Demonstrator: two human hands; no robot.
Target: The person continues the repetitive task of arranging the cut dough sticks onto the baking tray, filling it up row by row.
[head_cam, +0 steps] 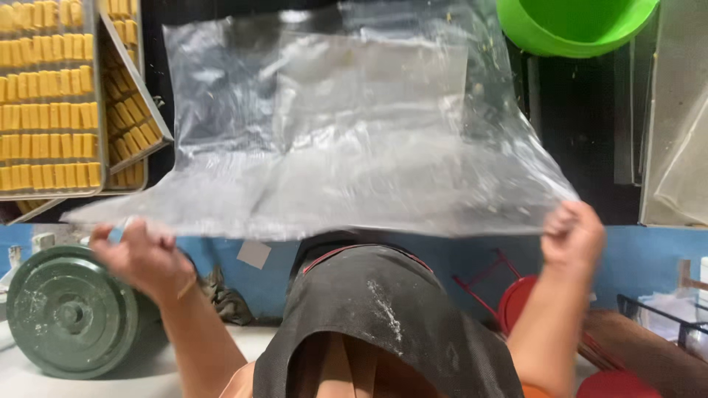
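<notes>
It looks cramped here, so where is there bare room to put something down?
Bare: the dark strip between the plastic sheet and the green bowl. Crowded: the left, where trays overlap. Both hands grip the sheet.

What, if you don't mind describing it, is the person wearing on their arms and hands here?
Both forearms are bare, with no sleeves and no gloves. The left hand has a thin band at the wrist; the right hand shows no ring or watch that I can make out. A black apron dusted with white powder hangs between the arms.
</notes>
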